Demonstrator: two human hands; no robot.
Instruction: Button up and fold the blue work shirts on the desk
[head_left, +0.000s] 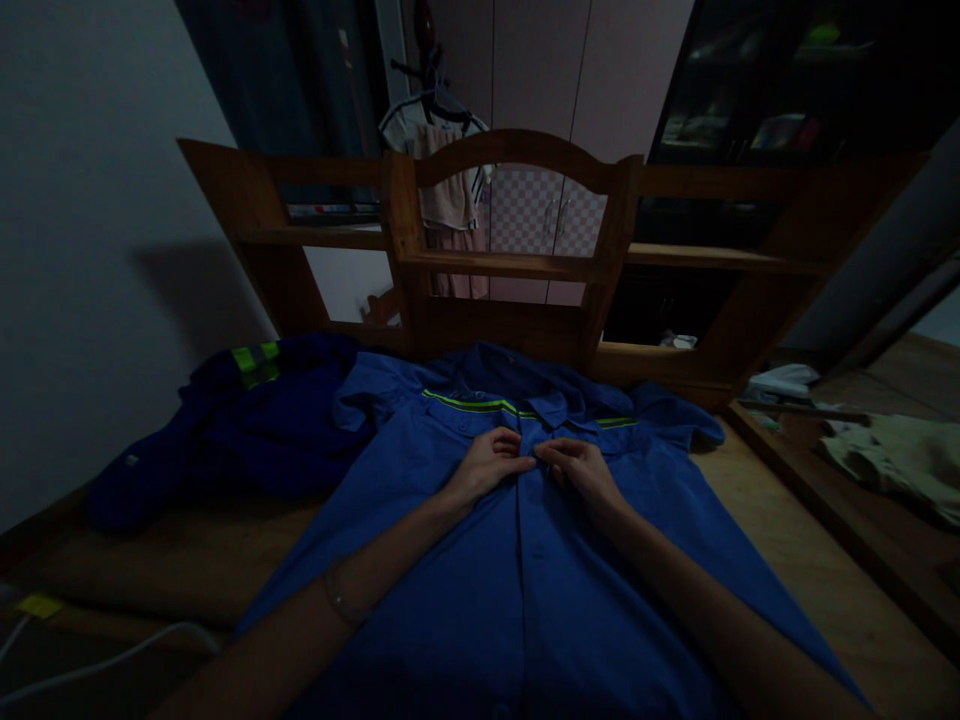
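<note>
A blue short-sleeved work shirt [450, 560] lies spread front-up, its collar at the far end and a yellow-green stripe across the chest. Both hands meet at its front placket, just below the stripe. My left hand [491, 462] pinches the placket edge from the left, thumb pointing right. From the right, my right hand [581, 468] has thumb and fingers pressed together on the same strip of cloth. A button between the fingertips is too small and dark to make out. Lower on the placket, another button [537, 550] shows faintly.
A darker blue garment [247, 430] with a yellow-green band lies crumpled at left. Behind the shirt rises a wooden headboard [510, 265] with shelves. A white cable [112, 660] runs at lower left. Pale cloth [892, 460] lies at right.
</note>
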